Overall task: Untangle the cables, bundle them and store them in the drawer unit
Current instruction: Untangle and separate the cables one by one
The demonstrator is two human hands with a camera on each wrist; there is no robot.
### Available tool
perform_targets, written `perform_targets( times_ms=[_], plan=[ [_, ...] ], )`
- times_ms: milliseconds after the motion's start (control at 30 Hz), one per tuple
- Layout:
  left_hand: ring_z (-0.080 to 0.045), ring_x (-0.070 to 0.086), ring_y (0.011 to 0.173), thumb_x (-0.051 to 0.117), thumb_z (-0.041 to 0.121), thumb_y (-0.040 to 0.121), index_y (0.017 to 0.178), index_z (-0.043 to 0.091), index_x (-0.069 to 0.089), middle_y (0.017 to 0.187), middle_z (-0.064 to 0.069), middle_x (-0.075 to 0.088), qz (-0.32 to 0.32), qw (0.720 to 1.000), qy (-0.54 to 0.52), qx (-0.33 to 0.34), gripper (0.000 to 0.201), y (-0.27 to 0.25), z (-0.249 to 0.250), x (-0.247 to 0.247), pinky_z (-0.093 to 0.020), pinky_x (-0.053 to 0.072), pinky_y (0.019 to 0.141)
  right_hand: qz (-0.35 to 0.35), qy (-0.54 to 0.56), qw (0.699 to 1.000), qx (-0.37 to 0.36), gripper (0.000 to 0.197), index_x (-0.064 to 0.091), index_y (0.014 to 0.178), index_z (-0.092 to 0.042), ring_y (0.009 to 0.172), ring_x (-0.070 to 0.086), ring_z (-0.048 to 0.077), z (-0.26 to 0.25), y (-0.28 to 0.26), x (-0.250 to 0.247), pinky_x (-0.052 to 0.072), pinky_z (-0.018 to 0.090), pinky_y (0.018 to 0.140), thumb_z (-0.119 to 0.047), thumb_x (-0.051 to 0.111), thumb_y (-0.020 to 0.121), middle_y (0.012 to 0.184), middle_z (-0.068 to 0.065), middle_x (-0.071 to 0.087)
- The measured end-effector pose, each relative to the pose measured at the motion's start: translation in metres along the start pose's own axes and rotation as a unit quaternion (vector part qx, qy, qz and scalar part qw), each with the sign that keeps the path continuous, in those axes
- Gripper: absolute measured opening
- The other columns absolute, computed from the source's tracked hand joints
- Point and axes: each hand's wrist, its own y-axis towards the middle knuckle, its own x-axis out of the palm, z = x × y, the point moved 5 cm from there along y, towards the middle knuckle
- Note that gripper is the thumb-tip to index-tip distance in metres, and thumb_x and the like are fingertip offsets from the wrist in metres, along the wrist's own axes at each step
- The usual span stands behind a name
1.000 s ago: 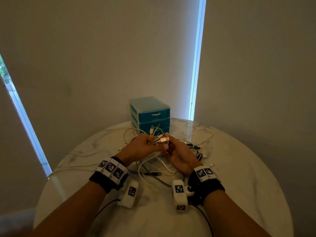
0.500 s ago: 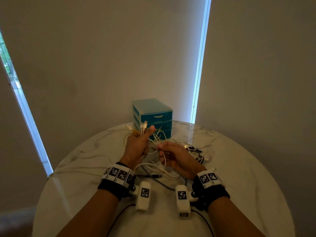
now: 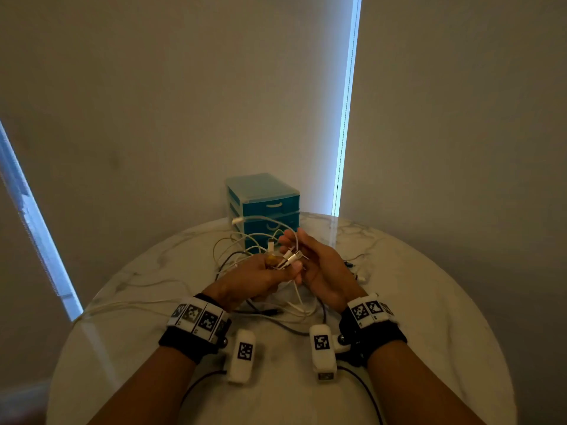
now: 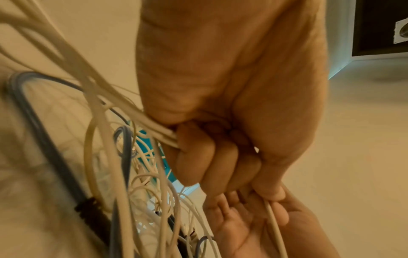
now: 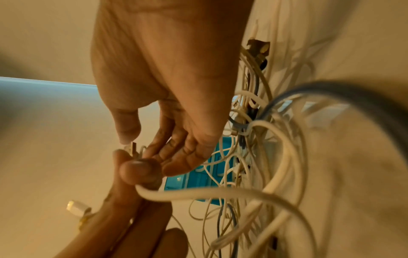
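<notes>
My left hand (image 3: pixel 283 269) is closed in a fist round several white cables, whose USB plugs (image 3: pixel 291 257) stick out above the thumb. In the left wrist view its curled fingers (image 4: pixel 212 164) clamp the white strands (image 4: pixel 163 134). My right hand (image 3: pixel 302 251) sits right beside it with straight, spread fingers, and a white cable loop (image 3: pixel 296 237) lies over the fingers. In the right wrist view its thumb (image 5: pixel 127 129) hovers just above a metal plug (image 5: pixel 133 146). The rest of the tangle (image 3: pixel 291 311) hangs down to the marble table (image 3: pixel 429 302). The teal drawer unit (image 3: pixel 264 207) stands behind, all drawers closed.
More loose cable ends (image 3: pixel 356 268) lie on the table right of my right hand. A long white cable (image 3: pixel 122 305) trails left to the table's edge. The round table stands against closed blinds, with the drawer unit at its far edge.
Half a second ago my left hand held the plugs raised and apart from the right. It has come back down beside the right hand, whose fingers have straightened from a curled hold.
</notes>
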Motion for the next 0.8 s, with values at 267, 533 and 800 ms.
perform_targets(
  times_ms=[267, 533, 800],
  plan=[
    [-0.003, 0.041, 0.046, 0.055, 0.065, 0.102, 0.094, 0.026, 0.085, 0.049, 0.014, 0.046, 0.148, 0.988, 0.035, 0.024, 0.050, 0.002, -0.003, -0.023, -0.021, 0.034, 0.051, 0.089, 0.004, 0.996, -0.019, 0.029, 0.070, 0.126, -0.003, 0.088, 0.072, 0.022, 0.006, 0.007, -0.018, 0.061, 0.036, 0.077, -0.021, 0.062, 0.106, 0.090, 0.009, 0.070],
    [-0.012, 0.023, 0.054, 0.070, 0.059, 0.096, 0.107, 0.009, 0.072, 0.064, 0.003, 0.029, 0.253, 0.937, -0.236, 0.044, 0.051, 0.001, -0.012, -0.049, -0.027, 0.020, 0.049, 0.074, -0.065, 0.995, 0.012, 0.026, 0.072, 0.124, -0.002, 0.072, 0.067, 0.014, 0.010, 0.003, -0.008, 0.053, 0.022, 0.062, -0.017, 0.058, 0.108, 0.081, 0.004, 0.069],
    [-0.014, 0.029, 0.050, 0.077, 0.071, 0.084, 0.079, 0.021, 0.075, 0.061, -0.003, 0.039, 0.163, 0.981, -0.095, 0.036, 0.051, -0.003, -0.005, -0.039, -0.027, 0.024, 0.048, 0.076, -0.079, 0.993, -0.047, 0.026, 0.077, 0.112, -0.007, 0.060, 0.057, 0.010, -0.004, 0.000, 0.007, 0.042, 0.021, 0.048, -0.029, 0.066, 0.104, 0.085, 0.005, 0.067]
  ],
)
